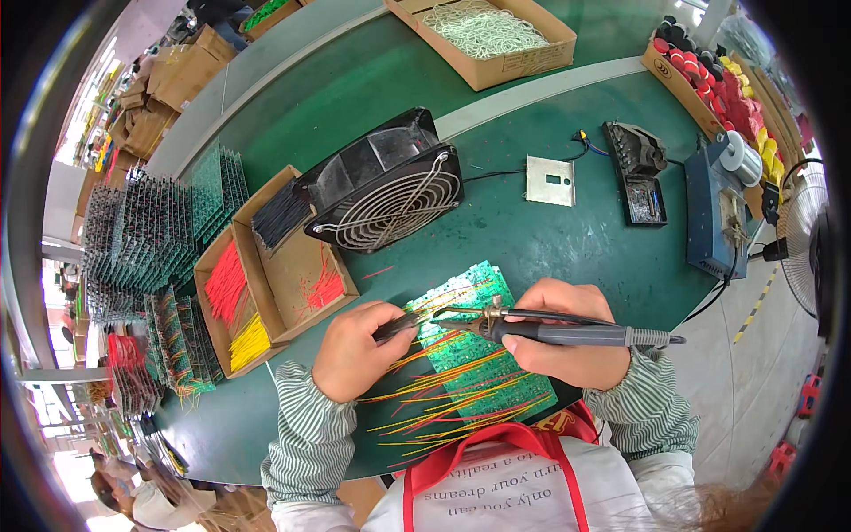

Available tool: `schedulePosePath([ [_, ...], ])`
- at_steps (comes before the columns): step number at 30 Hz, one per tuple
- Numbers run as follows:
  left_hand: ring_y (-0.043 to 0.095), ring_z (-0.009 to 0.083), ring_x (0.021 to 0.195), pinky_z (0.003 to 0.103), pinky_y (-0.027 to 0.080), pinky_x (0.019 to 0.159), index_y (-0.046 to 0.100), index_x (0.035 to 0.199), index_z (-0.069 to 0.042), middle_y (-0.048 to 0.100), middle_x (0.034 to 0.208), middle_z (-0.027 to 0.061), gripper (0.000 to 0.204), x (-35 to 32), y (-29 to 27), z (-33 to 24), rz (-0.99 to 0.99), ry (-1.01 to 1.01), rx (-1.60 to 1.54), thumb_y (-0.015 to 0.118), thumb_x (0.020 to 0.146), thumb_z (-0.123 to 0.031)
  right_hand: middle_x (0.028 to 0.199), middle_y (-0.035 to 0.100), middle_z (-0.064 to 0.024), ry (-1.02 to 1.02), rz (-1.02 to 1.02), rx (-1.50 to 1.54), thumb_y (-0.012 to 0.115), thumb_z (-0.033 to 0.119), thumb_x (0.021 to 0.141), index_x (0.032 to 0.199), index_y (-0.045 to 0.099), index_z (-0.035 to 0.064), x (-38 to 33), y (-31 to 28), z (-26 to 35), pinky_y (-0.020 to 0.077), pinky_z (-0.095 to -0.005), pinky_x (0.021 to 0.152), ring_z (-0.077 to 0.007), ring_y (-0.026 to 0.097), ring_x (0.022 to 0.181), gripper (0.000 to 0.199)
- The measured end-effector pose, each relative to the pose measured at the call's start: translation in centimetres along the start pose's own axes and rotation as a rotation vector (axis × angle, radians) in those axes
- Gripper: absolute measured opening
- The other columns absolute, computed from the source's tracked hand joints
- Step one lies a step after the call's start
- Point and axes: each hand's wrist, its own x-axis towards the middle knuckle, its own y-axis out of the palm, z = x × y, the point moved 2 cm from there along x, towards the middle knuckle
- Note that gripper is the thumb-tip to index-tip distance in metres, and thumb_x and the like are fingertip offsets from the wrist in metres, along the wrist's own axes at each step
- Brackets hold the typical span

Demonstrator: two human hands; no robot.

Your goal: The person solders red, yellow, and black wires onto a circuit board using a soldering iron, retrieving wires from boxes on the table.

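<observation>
Green matting is covering the workbench [550, 248], and a green circuit board [483, 355] bristling with yellow and red wires is lying on it. Right hand [567, 335] is clamping a soldering iron [567, 334] just above the board; left hand [355, 350], beside it, is pinching tweezers [403, 324] whose tips are meeting the iron's.

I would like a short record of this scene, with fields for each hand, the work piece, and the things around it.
left hand: holds a thin tool against the board
right hand: grips a soldering iron, tip over the board
board: green, flat on the mat, many yellow and red wires sticking out
mat: green
fan: black, behind the board
boxes: cardboard, with red, yellow and black wires
station: blue, far right
</observation>
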Motion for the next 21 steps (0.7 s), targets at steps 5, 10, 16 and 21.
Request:
schedulePosePath([
  [5, 0.052, 0.0091, 0.064, 0.024, 0.042, 0.058, 0.064, 0.088, 0.002, 0.058, 0.074, 0.0049, 0.018, 0.13, -0.25, 0.61, 0.051, -0.019, -0.042, 0.070, 0.080, -0.013, 0.064, 0.063, -0.0046, 0.034, 0.022, 0.015, 0.070, 0.010, 0.074, 0.082, 0.057, 0.0015, 0.27, 0.24, -0.28, 0.0454, -0.0237, 0.051, -0.0078, 0.059, 0.055, 0.017],
  [10, 0.054, 0.0100, 0.064, 0.025, 0.043, 0.058, 0.064, 0.088, 0.002, 0.059, 0.074, 0.0056, 0.019, 0.32, -0.40, 0.84, 0.069, 0.001, -0.042, 0.070, 0.080, -0.013, 0.064, 0.063, -0.0046, 0.027, 0.008, 0.018, 0.071, 0.009, 0.074, 0.081, 0.056, 0.0016, 0.54, 0.39, -0.32, 0.0454, -0.0238, 0.051, -0.0075, 0.059, 0.056, 0.018],
  [16, 0.058, 0.0240, 0.064, 0.033, 0.045, 0.058, 0.063, 0.085, 0.000, 0.060, 0.074, 0.0115, 0.018, 0.44, -0.35, 0.81, 0.073, 0.003, -0.058, 0.069, 0.079, -0.015, 0.063, 0.062, -0.0042, 0.059, 0.023, 0.013, 0.070, 0.009, 0.073, 0.079, 0.055, 0.0018, 0.69, 0.56, -0.43, 0.0450, -0.0238, 0.050, -0.0075, 0.058, 0.055, 0.018],
  [21, 0.054, 0.0107, 0.064, 0.025, 0.043, 0.058, 0.064, 0.087, 0.002, 0.059, 0.074, 0.0062, 0.018, 0.51, -0.42, 0.92, 0.090, 0.001, -0.040, 0.070, 0.080, -0.013, 0.063, 0.062, -0.0040, 0.002, 0.001, -0.013, 0.071, 0.008, 0.073, 0.080, 0.056, 0.0016, 0.54, 0.09, -0.18, 0.0446, -0.0235, 0.050, -0.0069, 0.058, 0.055, 0.017],
])
